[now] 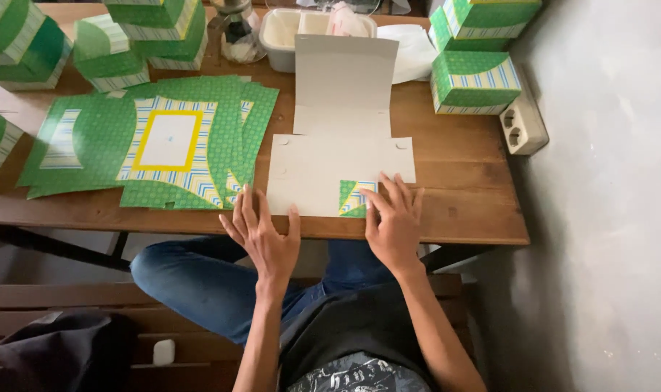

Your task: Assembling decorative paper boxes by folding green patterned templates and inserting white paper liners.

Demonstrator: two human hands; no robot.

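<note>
Bare tabletop [461,156] rightward (boxes [475,80] behind)

Flat unfolded cardboard box blank [330,167], grey side up, one green corner flap folded over

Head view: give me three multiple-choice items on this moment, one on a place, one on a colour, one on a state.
1. Where does the stack of flat green printed box blanks lie?
A. on the table, left of the grey unfolded blank
B. on the bench
C. on the person's lap

2. What colour is the face-up side of the unfolded box blank under the hands?
A. red
B. plain grey-white
C. black

3. How is the right hand placed?
A. closed in a fist, lifted
B. holding a cup
C. fingers spread, pressing a small folded-over green flap

Answers: 1 A, the green sheets fan out on the wooden table beside the grey blank. 2 B, only its folded flap shows green print. 3 C, the fingers lie flat at the flap, while the left hand rests flat at the blank's lower left edge.
</note>
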